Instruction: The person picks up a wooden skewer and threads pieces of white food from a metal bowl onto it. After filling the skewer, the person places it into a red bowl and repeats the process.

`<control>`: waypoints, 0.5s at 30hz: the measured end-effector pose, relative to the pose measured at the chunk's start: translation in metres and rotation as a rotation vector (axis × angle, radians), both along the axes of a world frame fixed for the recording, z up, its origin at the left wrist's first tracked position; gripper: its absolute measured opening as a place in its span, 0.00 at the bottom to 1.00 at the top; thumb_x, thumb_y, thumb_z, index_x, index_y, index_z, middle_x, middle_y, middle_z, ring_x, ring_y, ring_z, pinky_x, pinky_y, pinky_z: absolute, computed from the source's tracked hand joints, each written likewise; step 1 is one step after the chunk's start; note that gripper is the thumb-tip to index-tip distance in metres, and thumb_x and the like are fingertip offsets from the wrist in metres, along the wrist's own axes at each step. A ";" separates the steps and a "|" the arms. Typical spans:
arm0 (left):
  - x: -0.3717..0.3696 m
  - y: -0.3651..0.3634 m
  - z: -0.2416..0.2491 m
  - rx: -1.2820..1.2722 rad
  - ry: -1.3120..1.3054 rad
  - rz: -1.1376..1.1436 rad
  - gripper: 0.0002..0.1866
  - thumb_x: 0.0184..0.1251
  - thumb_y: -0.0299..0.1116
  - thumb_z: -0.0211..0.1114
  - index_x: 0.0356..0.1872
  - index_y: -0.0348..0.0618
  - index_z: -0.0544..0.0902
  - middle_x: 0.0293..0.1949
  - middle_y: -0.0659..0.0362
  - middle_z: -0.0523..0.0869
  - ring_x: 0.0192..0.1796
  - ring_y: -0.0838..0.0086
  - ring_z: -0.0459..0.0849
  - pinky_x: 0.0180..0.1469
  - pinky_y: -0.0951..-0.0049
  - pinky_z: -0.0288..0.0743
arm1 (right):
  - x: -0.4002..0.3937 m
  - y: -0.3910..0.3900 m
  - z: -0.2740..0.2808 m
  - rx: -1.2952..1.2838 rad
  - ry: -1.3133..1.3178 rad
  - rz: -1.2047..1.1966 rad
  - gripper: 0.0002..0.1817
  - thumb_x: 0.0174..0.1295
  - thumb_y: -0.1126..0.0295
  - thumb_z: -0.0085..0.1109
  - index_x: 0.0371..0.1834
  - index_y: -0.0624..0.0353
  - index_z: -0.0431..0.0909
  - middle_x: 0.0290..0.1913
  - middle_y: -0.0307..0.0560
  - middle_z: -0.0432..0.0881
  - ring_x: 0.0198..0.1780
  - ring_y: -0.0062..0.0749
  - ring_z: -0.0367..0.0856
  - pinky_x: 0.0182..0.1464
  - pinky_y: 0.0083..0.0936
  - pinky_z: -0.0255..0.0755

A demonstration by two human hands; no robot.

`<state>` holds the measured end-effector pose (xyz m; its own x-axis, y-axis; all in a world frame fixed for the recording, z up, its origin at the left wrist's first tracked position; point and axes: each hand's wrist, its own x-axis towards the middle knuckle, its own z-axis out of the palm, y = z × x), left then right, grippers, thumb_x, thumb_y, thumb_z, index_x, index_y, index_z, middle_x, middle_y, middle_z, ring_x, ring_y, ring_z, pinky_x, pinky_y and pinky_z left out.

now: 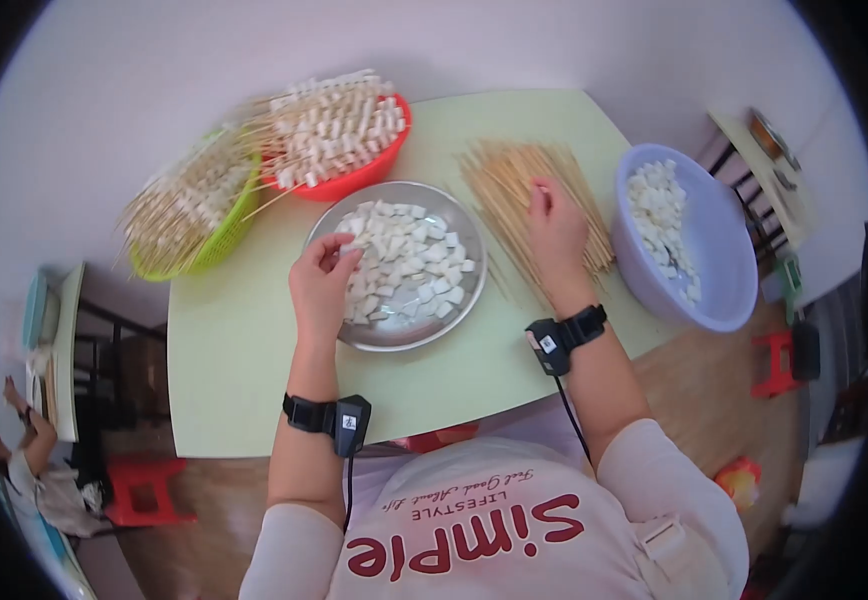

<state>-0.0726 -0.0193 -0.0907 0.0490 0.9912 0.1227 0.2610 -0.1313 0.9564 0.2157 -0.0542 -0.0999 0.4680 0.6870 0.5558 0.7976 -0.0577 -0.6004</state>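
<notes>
Many white cubes [404, 250] of what looks like food lie in a round metal tray [416, 346] in the middle of the table. My left hand [322, 280] is over the tray's left side, thumb and fingers pinched around a white cube at their tips. A flat pile of thin bamboo skewers [504, 190] lies to the right of the tray. Above this pile is my right hand [559, 235], its thumb and forefinger pressed together. Whatever is between those fingertips is too small to make out.
A red basin [394, 150] and a green basket [224, 245] at the back left hold loaded skewers. On the right, a lilac tub [719, 260] contains more white pieces. Red stools [144, 490] stand on the floor; another person [39, 460] sits at far left.
</notes>
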 end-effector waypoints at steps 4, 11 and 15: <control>-0.007 0.010 -0.005 0.039 -0.362 -0.003 0.13 0.63 0.20 0.60 0.49 0.30 0.79 0.36 0.59 0.82 0.39 0.76 0.84 0.42 0.81 0.75 | -0.026 0.001 0.017 0.050 0.576 0.350 0.10 0.66 0.71 0.52 0.48 0.58 0.77 0.24 0.42 0.79 0.23 0.22 0.76 0.26 0.19 0.68; -0.008 0.011 -0.003 0.024 -0.520 0.031 0.10 0.65 0.22 0.60 0.46 0.30 0.78 0.37 0.57 0.82 0.40 0.75 0.83 0.43 0.80 0.75 | -0.088 -0.029 0.041 -0.454 0.954 0.918 0.18 0.66 0.72 0.52 0.59 0.57 0.74 0.19 0.34 0.75 0.18 0.13 0.67 0.21 0.13 0.59; -0.011 0.012 -0.005 0.142 -0.401 0.132 0.08 0.64 0.21 0.61 0.44 0.31 0.77 0.36 0.58 0.82 0.38 0.76 0.83 0.43 0.80 0.76 | -0.104 -0.037 0.016 -0.318 0.519 0.930 0.17 0.63 0.74 0.54 0.56 0.60 0.76 0.16 0.37 0.72 0.16 0.16 0.64 0.22 0.17 0.58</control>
